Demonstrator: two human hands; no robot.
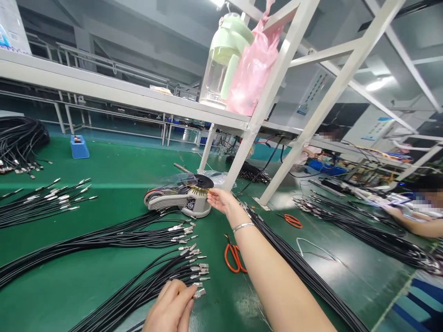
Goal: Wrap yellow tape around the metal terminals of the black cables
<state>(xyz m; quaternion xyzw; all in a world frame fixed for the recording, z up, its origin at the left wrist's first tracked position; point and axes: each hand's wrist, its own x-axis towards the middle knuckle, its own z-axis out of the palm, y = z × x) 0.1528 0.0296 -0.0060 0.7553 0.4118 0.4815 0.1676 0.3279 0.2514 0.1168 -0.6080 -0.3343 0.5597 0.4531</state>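
My left hand (169, 306) is closed in a pinch on a black cable, just behind its silver metal connector (200, 293). Beside it lies a bundle of similar black cables (148, 281) with their metal ends pointing right. Farther off, my right hand (221, 200) reaches to the side of a grey tape dispenser (197, 210) with a black disc on top. Its fingers are drawn together at the dispenser's rim; anything between them is too small to make out. Orange-handled scissors (232, 258) lie on the green table, partly behind my right forearm.
More cable bundles lie at the left (44, 203) and along the right (297, 272). A blue block-shaped holder (80, 147) stands at the back. White frame posts (263, 92) rise behind the dispenser, carrying a shelf with a green-lidded jug (221, 60). Another person's arm (411, 223) is at far right.
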